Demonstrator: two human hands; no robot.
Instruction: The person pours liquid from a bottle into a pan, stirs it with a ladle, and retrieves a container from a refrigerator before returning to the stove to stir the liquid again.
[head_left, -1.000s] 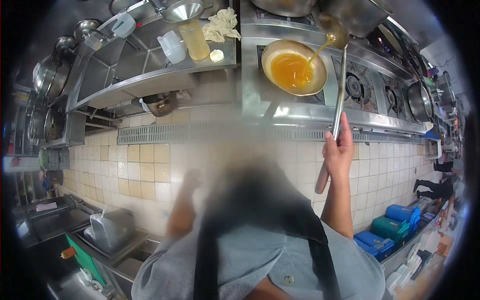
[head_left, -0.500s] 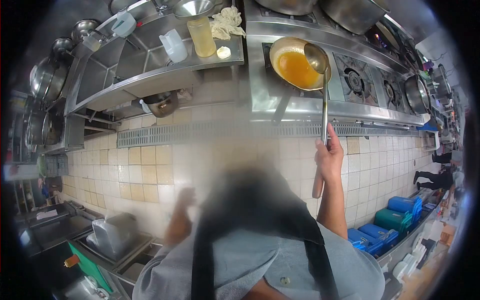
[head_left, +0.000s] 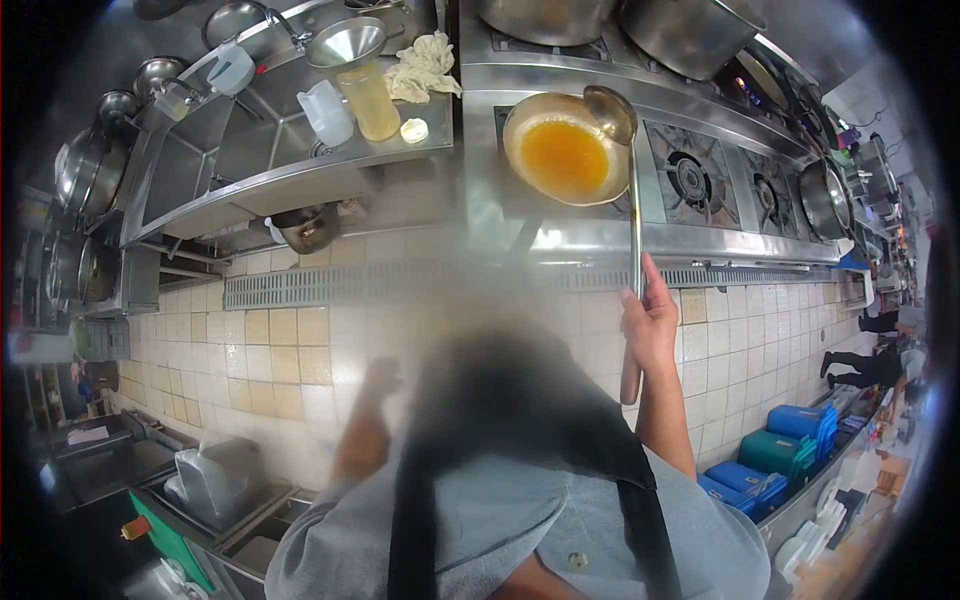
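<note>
My right hand (head_left: 652, 325) is wrapped round the long handle of a metal ladle (head_left: 612, 116), index finger stretched along it. The ladle's bowl hangs over the upper right rim of a wok-like pan (head_left: 517, 125), which stands on the stove's left burner. Orange-yellow liquid (head_left: 563, 158) fills the pan's middle. My left hand (head_left: 378, 382) is low on the left, over the tiled floor in view and away from the stove, its fingers blurred by haze.
Bare burners (head_left: 690, 178) lie right of the pan, large pots (head_left: 690, 35) behind it. The sink counter (head_left: 290, 165) at left holds a bottle of yellowish liquid (head_left: 370, 103), a white jug (head_left: 326, 113), a funnel (head_left: 347, 42) and a cloth (head_left: 422, 68). Blue bins (head_left: 803, 422) stand lower right.
The view has shifted, so the stove and counter sit lower and further left. Relative to the pan, the ladle's bowl has moved up towards the rim. My right hand keeps its grip.
</note>
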